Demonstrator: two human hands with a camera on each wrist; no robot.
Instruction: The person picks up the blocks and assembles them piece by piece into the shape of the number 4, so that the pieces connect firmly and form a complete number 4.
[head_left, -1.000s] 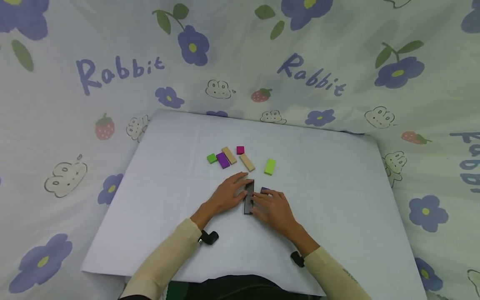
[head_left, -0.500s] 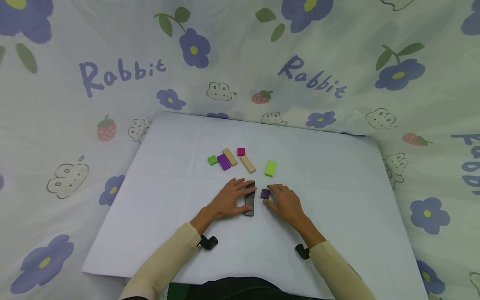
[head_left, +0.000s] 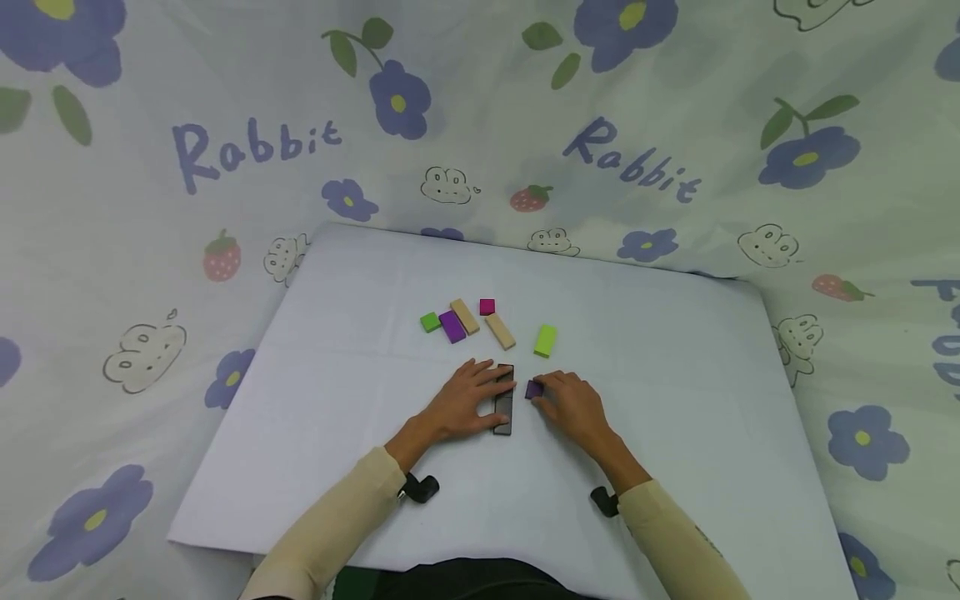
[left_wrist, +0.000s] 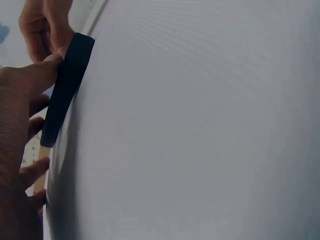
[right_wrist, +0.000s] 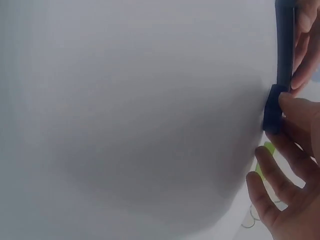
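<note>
Two dark grey blocks (head_left: 503, 407) lie end to end as an upright strip in the head view, with a seam between them. My left hand (head_left: 459, 402) rests on them from the left, fingers spread across the far block and thumb on the near one. In the left wrist view, the thumb touches the edge of the dark strip (left_wrist: 69, 82). Just to the right, my right hand (head_left: 576, 408) pinches a small dark purple block (head_left: 533, 389) between thumb and index finger. The right wrist view shows this block (right_wrist: 272, 112) close beside the strip, its other fingers loosely spread.
Beyond the hands lie a green block (head_left: 431, 322), a purple block (head_left: 452, 327), two wooden-coloured blocks (head_left: 465, 316), a magenta block (head_left: 487, 307) and a lime block (head_left: 545, 341). The white-covered table (head_left: 675, 433) meets a printed cloth backdrop (head_left: 480, 125).
My right hand has left the grey blocks, moved right, and taken the dark purple block between thumb and finger. My left hand has stayed at the grey blocks, fingers now farther across them.
</note>
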